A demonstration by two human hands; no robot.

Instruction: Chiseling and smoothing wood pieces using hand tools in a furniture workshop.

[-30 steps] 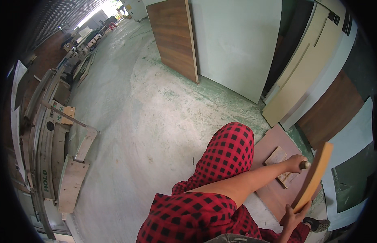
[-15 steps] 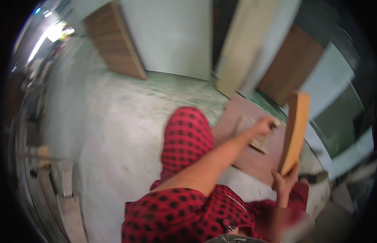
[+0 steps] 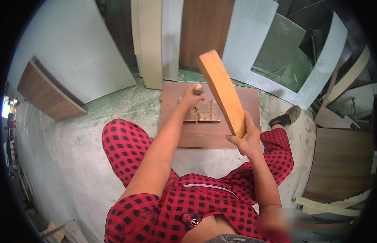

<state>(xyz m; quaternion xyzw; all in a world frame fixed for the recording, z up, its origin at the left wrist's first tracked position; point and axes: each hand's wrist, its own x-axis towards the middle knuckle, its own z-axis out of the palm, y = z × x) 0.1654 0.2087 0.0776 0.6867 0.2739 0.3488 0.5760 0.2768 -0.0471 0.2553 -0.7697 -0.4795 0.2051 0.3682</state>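
Wooden stick [image 3: 222,91], thick and light brown, is up in the air and leans to the left at the top. The right hand [image 3: 246,139] is wrapped tight around its bottom end. The stick hangs above a dark brown board [image 3: 241,133] that lies flat on the floor [image 3: 67,162].

The left hand [image 3: 192,97] is closed around a small tool with a round wooden top [image 3: 198,88]. That tool stands on a little wooden frame [image 3: 202,112], which lies on the brown board. What the tool's tip looks like cannot be seen. The two hands are apart, the left one farther out and the right one closer to the body.

The person sits on the floor in red and black checked clothes [image 3: 180,202], with a knee on each side of the board. A dark shoe [image 3: 286,117] shows past the right knee. Big flat panels [image 3: 75,60] in pale green, cream and brown lean against the wall behind the board.
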